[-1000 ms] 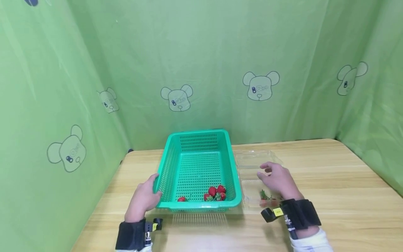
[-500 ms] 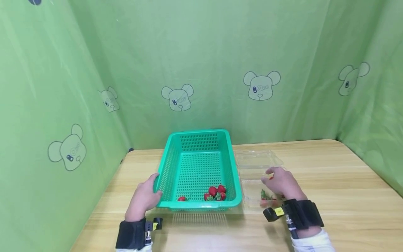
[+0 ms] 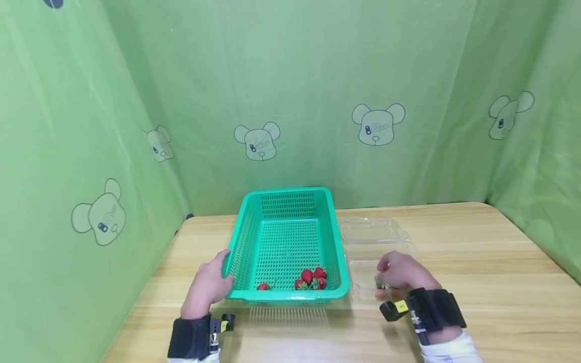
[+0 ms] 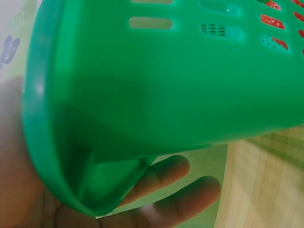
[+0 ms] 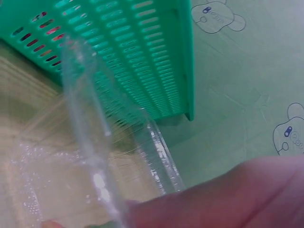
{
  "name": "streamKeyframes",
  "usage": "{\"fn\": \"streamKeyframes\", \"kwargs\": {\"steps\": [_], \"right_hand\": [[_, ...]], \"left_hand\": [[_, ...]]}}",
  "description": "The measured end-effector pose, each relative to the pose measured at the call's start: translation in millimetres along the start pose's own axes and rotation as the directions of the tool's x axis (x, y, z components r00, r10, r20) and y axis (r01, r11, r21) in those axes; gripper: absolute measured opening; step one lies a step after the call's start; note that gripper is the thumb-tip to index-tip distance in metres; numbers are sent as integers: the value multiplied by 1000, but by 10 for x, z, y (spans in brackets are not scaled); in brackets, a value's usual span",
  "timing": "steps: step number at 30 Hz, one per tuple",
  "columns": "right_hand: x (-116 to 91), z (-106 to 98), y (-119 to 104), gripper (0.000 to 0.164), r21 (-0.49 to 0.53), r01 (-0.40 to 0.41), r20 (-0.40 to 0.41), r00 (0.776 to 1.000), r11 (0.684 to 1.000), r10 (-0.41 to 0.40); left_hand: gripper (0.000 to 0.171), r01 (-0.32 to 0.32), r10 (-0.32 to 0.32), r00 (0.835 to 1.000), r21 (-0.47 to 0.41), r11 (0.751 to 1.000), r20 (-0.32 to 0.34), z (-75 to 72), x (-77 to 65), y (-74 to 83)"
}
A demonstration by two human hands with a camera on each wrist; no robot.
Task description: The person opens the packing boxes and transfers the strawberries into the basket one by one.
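Note:
My left hand (image 3: 210,282) grips the green plastic basket (image 3: 341,252) at its front left corner. In the left wrist view, two fingers (image 4: 166,173) show beneath the basket's rim. Inside lie several red strawberries (image 3: 306,276) at the front right, and a single one (image 3: 263,287) at the front left. My right hand (image 3: 404,272) reaches down into a clear plastic box (image 3: 360,272), a strawberry (image 3: 387,266) showing red between thumb and fingers. More strawberries (image 3: 380,293) sit at the box's front, partly hidden by that hand. In the right wrist view, the box wall (image 5: 90,123) crosses before the basket.
The clear lid (image 3: 369,230) lies open behind the box. Box and basket stand side by side on a wooden table (image 3: 490,282). A green curtain (image 3: 308,101) with bear-head prints hangs close behind the table and along both sides.
My right hand has come down and slightly right into the front of the box, with the strawberry between its fingers. My left hand and the basket have stayed in place.

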State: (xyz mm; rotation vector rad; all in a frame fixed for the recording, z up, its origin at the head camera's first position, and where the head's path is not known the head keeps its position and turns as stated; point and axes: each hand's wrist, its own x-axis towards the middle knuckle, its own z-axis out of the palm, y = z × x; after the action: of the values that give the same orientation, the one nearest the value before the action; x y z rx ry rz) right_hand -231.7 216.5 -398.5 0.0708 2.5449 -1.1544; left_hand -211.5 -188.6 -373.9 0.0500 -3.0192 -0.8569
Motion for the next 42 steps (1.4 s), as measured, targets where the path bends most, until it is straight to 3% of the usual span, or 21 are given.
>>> {"fn": "streamKeyframes", "kwargs": {"steps": [2,6,17,30,42], "right_hand": [[6,23,6,41,4,2,20,1000,1000,-2],[38,61,19,40,-87,43,30,999,995,-40],[150,143,53,17,-215,119,12,993,969,-120],[142,159,21,6,-178,116,-23,992,977,-122],[134,113,-2,14,-192,153,-101,980,969,-174]], "left_hand": [[62,0,0,1000,0,1000,0,-1,0,0],[62,3,-3,1000,-2,1000,2,-5,-1,1],[62,5,-5,1000,-1,1000,1,3,-2,-4],[62,-19,19,1000,13,1000,-9,3,0,-14],[62,-16,16,1000,17,1000,-12,5,-4,-5]]}}
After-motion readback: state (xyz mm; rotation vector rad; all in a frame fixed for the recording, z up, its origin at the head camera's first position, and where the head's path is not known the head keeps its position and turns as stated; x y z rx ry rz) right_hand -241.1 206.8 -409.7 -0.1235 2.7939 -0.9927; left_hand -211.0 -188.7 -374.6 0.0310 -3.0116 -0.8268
